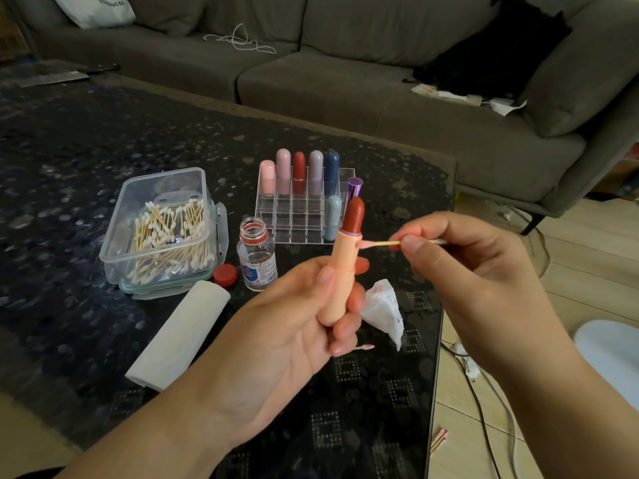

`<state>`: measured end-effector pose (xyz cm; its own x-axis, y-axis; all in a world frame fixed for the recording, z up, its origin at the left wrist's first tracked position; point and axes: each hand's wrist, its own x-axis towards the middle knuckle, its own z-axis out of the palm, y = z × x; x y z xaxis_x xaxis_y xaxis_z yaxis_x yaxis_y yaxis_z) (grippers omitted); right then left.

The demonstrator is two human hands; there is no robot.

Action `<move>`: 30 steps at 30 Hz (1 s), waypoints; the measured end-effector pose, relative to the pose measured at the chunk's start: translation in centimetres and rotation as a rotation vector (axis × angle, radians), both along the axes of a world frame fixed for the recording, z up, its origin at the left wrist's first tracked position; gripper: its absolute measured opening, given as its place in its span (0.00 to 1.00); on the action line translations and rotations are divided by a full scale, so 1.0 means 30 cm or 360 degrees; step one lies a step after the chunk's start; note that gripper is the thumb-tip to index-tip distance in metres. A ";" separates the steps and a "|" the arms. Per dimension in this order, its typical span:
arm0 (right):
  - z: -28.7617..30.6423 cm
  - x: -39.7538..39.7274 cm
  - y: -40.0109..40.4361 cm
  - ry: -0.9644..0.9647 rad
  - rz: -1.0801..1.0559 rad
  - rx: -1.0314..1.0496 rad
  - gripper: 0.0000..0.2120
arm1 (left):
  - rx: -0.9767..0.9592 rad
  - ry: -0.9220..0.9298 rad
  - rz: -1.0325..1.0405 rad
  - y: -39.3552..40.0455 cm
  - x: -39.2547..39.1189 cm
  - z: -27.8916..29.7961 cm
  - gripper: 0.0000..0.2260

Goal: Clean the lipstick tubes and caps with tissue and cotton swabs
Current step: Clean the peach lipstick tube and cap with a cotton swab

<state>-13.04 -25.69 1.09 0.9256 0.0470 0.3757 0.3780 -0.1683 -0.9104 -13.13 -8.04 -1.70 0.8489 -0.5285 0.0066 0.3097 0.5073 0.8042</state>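
Your left hand [304,316] grips the peach plastic lipstick tube [340,271] upright above the counter; your right fingers [411,244] pinch the wooden cotton swab [380,243]. Turn the tube slowly, pressing lightly around the collar.

The lipstick tube [340,271] gripped in the left hand [276,326] looks like smooth matt peach plastic, and the red stick above the grip has a soft waxy sheen. The cotton swab [387,243] pinched in the right hand [460,267] has a pale wooden shaft and a fluffy tip stained pink. Just below the grip lies a crumpled white tissue [383,311], matt paper with red smears. Beyond the grip, the organiser [301,216] is clear glossy plastic, as is the swab box [162,223]. The table [86,140] is dark glossy glass.
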 end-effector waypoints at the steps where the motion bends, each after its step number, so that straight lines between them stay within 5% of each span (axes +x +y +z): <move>1: 0.000 -0.001 0.000 -0.0009 0.0013 0.0007 0.04 | -0.0009 0.0018 0.0002 -0.002 -0.001 0.002 0.17; 22: 0.004 -0.006 -0.002 -0.0008 0.0010 0.0029 0.02 | 0.0076 -0.0059 -0.0004 0.000 -0.017 -0.006 0.04; 30: -0.005 -0.001 -0.010 0.0003 0.0001 0.0107 0.06 | 0.0054 -0.0029 -0.0019 0.001 -0.019 -0.004 0.08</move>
